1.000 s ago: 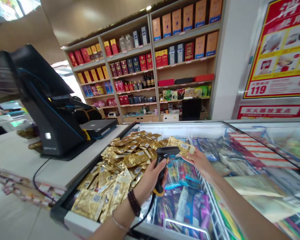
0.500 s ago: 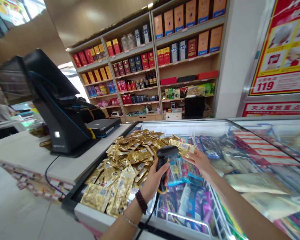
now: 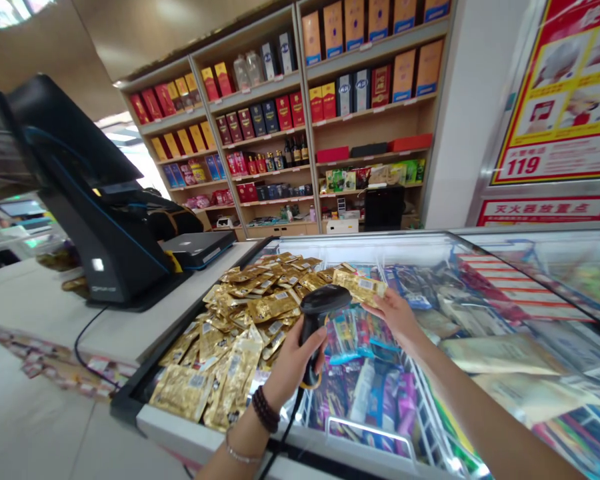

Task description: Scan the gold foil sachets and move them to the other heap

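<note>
A black handheld scanner with a cable is gripped in my left hand, fingers wrapped round its handle. My right hand pinches the right end of a gold packet, whose white barcode label faces up. The scanner's head is just below and left of that packet. A large pile of gold packets covers the left part of the freezer's glass top, beside my left hand.
The glass-topped freezer holds bagged goods in wire baskets. On the left counter stands a black register screen near a flat black device. Shelves of boxes and bottles are behind.
The whole view has shifted slightly, so the scene sits further left and a little higher. My hands keep hold of the scanner and the gold packet, in nearly the same positions relative to each other.
</note>
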### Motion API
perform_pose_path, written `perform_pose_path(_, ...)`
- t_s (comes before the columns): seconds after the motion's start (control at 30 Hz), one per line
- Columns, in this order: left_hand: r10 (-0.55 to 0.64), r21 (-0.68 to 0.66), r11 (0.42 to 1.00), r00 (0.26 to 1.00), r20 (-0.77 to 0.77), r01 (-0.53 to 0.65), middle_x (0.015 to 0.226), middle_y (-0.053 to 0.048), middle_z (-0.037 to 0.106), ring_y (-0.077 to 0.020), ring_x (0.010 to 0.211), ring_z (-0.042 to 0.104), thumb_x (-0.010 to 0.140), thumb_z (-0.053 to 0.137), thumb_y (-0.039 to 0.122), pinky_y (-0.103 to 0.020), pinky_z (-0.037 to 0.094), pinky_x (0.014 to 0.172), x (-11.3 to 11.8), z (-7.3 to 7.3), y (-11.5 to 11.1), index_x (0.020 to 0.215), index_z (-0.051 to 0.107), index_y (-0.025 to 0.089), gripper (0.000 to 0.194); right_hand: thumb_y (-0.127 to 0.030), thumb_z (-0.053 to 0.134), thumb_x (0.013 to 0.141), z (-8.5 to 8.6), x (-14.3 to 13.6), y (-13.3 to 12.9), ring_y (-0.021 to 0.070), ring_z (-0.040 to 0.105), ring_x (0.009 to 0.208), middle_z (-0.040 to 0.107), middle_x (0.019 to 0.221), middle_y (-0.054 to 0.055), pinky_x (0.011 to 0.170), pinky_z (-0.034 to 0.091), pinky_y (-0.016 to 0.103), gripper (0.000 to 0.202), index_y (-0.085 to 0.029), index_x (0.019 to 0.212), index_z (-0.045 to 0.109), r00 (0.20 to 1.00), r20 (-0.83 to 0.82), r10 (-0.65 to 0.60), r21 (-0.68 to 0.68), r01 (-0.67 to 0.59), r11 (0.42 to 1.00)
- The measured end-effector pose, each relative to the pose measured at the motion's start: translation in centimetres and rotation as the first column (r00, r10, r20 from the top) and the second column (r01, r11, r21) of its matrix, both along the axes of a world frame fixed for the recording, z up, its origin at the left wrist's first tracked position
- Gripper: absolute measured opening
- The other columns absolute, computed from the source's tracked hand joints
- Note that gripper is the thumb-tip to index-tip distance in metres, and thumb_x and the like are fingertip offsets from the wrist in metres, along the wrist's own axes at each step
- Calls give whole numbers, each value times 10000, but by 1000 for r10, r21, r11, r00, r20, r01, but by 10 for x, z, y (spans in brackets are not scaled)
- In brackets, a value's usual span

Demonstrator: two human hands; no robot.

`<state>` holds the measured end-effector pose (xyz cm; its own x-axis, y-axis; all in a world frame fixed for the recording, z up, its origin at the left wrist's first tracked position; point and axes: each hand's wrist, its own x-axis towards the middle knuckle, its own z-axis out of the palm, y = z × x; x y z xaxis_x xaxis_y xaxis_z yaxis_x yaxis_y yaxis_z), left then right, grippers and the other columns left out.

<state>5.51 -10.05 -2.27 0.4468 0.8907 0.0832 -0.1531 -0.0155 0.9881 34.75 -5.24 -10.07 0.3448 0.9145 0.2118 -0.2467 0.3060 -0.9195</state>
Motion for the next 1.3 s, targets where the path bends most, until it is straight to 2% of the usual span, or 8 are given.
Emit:
perform_pose_path(0.2, -16, -46, 999, 999, 36, 18, 793, 59, 647, -58, 491, 504, 808, 1036, 836, -229, 349, 518, 0, 2, -3, 980, 629, 238, 744, -713, 1124, 730, -1, 8, 1, 421, 907, 1296, 948, 1159, 51, 1269, 677, 801, 637, -327, 1158, 854, 999, 4, -38, 19, 37, 999)
perform_pose_path(0.4, -47, -49, 998, 999, 21, 48, 779, 70, 632, -53, 476, 499, 793, 1038, 848, -227, 331, 513, 4, 2, -4, 929, 576, 250, 768, -704, 1124, 725, 1, 8, -1, 431, 911, 1289, 946, 1184, 68, 1254, 687, 795, 654, -311, 1170, 850, 999, 11, -35, 9, 35, 999)
perform_pose_path(0.63, -10, -37, 999, 1000, 13, 11, 768, 77, 625, -55, 474, 499, 808, 1020, 840, -224, 323, 504, 6, 0, -3, 934, 581, 252, 744, -642, 1116, 734, -4, 7, 3, 408, 909, 1298, 943, 1214, 55, 1240, 720, 737, 619, -316, 1193, 859, 999, 15, -46, -1, 46, 999)
perform_pose_path(0.8, -8, -53, 999, 1000, 8, 9, 750, 85, 619, -56, 468, 491, 776, 1035, 841, -223, 328, 503, 6, 3, -3, 941, 596, 251, 753, -676, 1106, 719, -9, 6, 8, 395, 916, 1259, 944, 1198, 43, 1224, 727, 743, 637, -321, 1184, 855, 994, -19, -104, -6, 104, 995)
perform_pose_path(0.93, 2, -61, 998, 1000, 18, -1, 747, 81, 625, -56, 473, 496, 754, 1049, 838, -225, 342, 505, 7, 5, -4, 933, 602, 250, 760, -615, 1123, 723, -7, 9, 6, 396, 916, 1261, 945, 1189, 51, 1230, 724, 737, 610, -313, 1182, 859, 999, -14, -44, -10, 44, 999)
perform_pose_path(1.07, 8, -75, 997, 1000, 20, -6, 758, 67, 647, -61, 480, 500, 736, 1057, 850, -227, 347, 502, 7, 4, -3, 912, 602, 250, 773, -525, 1100, 744, -3, 11, 2, 391, 918, 1254, 945, 1160, 56, 1226, 726, 727, 509, -315, 1133, 849, 997, -50, -58, -17, 57, 998)
perform_pose_path(1.2, 26, -89, 996, 1000, 9, -25, 767, 57, 663, -61, 483, 487, 685, 1080, 873, -225, 350, 494, 10, 5, 1, 900, 623, 243, 808, -408, 1034, 719, 5, 33, -4, 390, 925, 1193, 942, 1115, 54, 1205, 737, 713, 418, -320, 1073, 829, 981, -80, -175, -57, 171, 984)
perform_pose_path(1.3, 32, -92, 995, 999, 20, -30, 761, 49, 666, -64, 486, 487, 654, 1093, 884, -225, 349, 493, 13, 8, 6, 885, 628, 239, 828, -339, 952, 703, 12, 77, -19, 390, 922, 1155, 925, 1043, 58, 1184, 750, 706, 354, -317, 1020, 795, 925, -85, -370, -102, 361, 927)
